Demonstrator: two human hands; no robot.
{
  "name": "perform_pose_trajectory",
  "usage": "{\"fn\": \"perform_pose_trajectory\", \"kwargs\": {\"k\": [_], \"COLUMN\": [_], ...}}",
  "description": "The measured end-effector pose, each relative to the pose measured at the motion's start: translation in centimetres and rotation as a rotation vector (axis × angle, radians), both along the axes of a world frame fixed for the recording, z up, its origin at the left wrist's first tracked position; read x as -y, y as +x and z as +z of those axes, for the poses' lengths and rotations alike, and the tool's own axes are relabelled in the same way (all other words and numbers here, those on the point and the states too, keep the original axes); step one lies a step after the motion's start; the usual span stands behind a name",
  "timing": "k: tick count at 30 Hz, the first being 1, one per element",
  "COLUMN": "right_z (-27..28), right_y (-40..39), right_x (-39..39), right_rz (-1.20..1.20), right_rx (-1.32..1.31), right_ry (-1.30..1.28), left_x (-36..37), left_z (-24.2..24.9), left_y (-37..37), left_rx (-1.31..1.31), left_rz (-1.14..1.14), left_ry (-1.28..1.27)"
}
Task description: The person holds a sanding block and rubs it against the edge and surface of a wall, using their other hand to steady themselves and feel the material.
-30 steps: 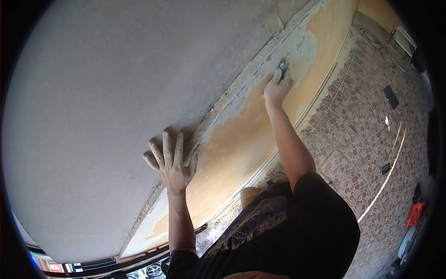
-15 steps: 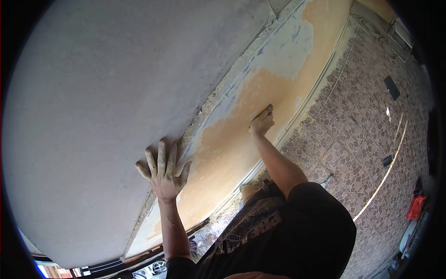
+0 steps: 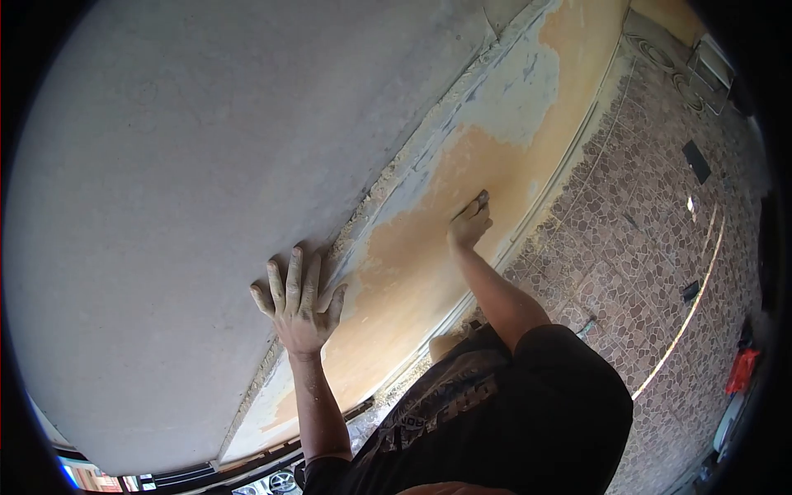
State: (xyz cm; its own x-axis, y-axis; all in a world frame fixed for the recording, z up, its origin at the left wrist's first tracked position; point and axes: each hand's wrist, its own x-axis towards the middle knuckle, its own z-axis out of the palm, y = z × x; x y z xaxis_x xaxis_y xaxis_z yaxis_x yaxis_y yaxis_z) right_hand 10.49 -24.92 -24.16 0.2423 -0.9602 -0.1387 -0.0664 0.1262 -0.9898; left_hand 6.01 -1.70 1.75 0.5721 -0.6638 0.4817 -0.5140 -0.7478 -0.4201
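Note:
My left hand [image 3: 302, 309] lies against the grey upper wall surface [image 3: 190, 190] with its fingers spread, near the rough plaster edge [image 3: 363, 202]. Dust coats its fingers. My right hand [image 3: 470, 224] presses on the orange and whitish patched lower band [image 3: 412, 256] of the wall, its fingers bent together. Something small and dark seems to be under the fingertips, but the hand mostly hides it. Pale patches [image 3: 511, 95] show on the band above and beyond this hand.
A ledge [image 3: 549, 194] runs along the foot of the wall, with dust beside it. The stone-patterned tile floor [image 3: 610, 239] carries a dark flat piece [image 3: 696, 162], a long pale strip [image 3: 685, 334] and a red item [image 3: 742, 370]. Coiled material [image 3: 652, 51] lies at the far end.
The view has shifted a little, so both hands appear slightly farther right. My right hand has turned slightly at the wrist, staying on the orange band. My left hand stays spread on the wall.

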Motion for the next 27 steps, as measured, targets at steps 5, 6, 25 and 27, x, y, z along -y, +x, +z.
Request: {"fn": "perform_pose_trajectory", "kwargs": {"k": [5,6,25,27], "right_z": [7.0,7.1,0.5,1.6], "right_y": [-3.9,-4.5,0.7,1.6], "right_x": [-10.3,-11.3,3.5,2.1], "right_rz": [0.259,0.303,0.158,-0.020], "right_rx": [0.388,0.441,0.315,0.126], "right_ry": [-0.271,-0.210,-0.003,0.073], "left_x": [-0.3,-0.2,-0.4,0.0], "left_z": [0.3,0.4,0.6,0.4], "left_y": [-0.4,-0.4,-0.4,-0.5], "left_rx": [-0.017,-0.028,-0.059,-0.051], "left_rz": [-0.023,-0.025,-0.060,-0.057], "left_ry": [-0.029,-0.039,-0.065,-0.071]}}
